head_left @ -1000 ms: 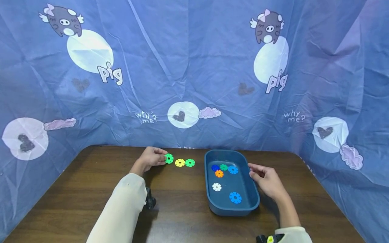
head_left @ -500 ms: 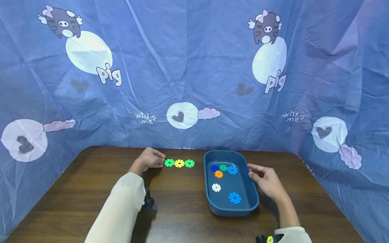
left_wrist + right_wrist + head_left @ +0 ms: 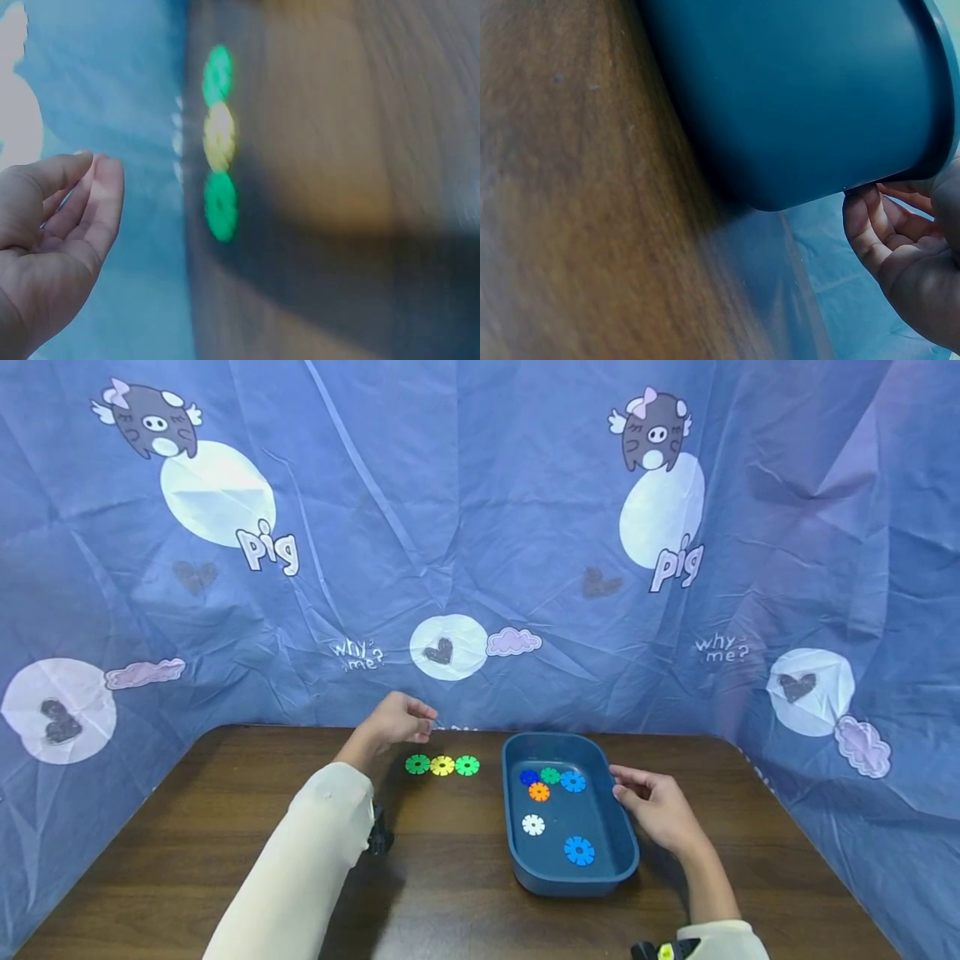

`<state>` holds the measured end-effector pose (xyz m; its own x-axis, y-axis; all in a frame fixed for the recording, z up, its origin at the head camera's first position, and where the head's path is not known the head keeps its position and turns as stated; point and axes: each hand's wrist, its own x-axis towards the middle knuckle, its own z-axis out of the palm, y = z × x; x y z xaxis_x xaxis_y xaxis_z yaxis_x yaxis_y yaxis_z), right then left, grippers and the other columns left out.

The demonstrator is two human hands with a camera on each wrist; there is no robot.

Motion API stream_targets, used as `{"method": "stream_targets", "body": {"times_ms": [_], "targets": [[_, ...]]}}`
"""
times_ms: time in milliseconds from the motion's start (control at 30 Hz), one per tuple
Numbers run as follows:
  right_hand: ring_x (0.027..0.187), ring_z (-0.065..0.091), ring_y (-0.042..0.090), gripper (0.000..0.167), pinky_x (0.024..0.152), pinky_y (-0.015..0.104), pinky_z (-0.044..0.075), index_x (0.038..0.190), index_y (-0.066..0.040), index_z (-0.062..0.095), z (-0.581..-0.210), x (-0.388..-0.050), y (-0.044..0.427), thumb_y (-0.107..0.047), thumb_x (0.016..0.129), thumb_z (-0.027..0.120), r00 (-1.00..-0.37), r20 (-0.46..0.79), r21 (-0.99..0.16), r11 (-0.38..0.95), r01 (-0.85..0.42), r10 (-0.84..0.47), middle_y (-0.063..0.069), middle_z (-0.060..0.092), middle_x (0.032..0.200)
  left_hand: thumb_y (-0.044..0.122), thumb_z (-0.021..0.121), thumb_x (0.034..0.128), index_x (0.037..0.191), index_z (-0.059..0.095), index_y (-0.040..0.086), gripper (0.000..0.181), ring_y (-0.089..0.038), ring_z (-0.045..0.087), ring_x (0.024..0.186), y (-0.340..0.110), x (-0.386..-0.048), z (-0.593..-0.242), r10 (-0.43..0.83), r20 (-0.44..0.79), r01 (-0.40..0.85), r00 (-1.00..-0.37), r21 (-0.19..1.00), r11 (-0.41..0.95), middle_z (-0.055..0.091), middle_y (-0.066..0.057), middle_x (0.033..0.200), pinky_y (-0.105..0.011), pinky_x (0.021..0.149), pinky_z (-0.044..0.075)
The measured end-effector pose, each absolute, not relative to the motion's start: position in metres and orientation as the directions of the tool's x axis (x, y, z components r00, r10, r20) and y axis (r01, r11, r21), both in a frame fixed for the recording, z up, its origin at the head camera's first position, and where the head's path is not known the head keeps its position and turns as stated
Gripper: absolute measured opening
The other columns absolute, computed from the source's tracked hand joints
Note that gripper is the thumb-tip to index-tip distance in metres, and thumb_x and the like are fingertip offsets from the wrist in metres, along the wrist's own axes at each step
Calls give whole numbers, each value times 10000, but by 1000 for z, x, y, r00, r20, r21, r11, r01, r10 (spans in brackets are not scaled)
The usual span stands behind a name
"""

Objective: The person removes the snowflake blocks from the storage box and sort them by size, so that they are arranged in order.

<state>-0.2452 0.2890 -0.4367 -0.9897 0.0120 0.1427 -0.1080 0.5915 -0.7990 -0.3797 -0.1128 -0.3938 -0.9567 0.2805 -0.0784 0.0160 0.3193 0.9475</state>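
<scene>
Two green snowflake discs [image 3: 417, 764] [image 3: 467, 766] and a yellow snowflake disc [image 3: 442, 766] between them lie in a row near the table's back edge. My left hand [image 3: 405, 718] is raised just behind and above the row, with nothing held. In the left wrist view its thumb and fingers are loosely bent, apart from the discs. On the right, fingers of my right hand [image 3: 660, 806] touch the outer side of a blue tray [image 3: 576, 887] at its rim. Thumb and forefinger stay outside it; the right wrist view shows their tips against the wall [image 3: 780, 112].
Inside the tray lie several more discs: dark blue [image 3: 529, 778], green [image 3: 551, 775], orange [image 3: 538, 792], white [image 3: 533, 825] and two lighter blue [image 3: 573, 782] [image 3: 579, 851]. A blue patterned cloth [image 3: 465, 543] hangs behind the wooden table [image 3: 450, 877].
My left hand set the left green disc down beside the yellow one, let go, and rose back and to the right. The right hand and tray have stayed in place.
</scene>
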Motion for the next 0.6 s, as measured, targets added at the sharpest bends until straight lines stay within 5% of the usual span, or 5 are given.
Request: {"method": "stream_targets", "body": {"times_ms": [233, 467, 600], "targets": [[1086, 646, 279, 352, 781, 220, 552, 1350, 21, 640, -437, -244, 289, -90, 1016, 632, -991, 135, -804, 585, -101, 14, 196, 695, 1240, -110, 601, 935, 1143, 683, -144, 227, -170, 698, 739, -54, -371, -371, 417, -4, 167, -909, 914, 371, 736, -198, 985, -389, 830, 619], [1081, 649, 286, 345, 778, 227, 552, 1342, 26, 644, -437, -244, 290, -82, 1014, 632, -988, 152, -800, 589, -116, 12, 199, 699, 1229, -20, 659, 965, 1108, 731, -67, 167, -365, 738, 957, -2, -360, -366, 529, 24, 289, -848, 858, 424, 757, -166, 1005, -311, 775, 620], [1071, 652, 279, 342, 772, 229, 553, 1337, 32, 645, -437, -245, 290, -73, 1012, 630, -988, 156, -799, 589, -124, 5, 197, 704, 1214, -1, 672, 968, 1081, 747, -37, 141, -360, 730, 969, 20, -356, -372, 553, 3, 298, -833, 845, 444, 756, -158, 1009, -306, 777, 617]]}}
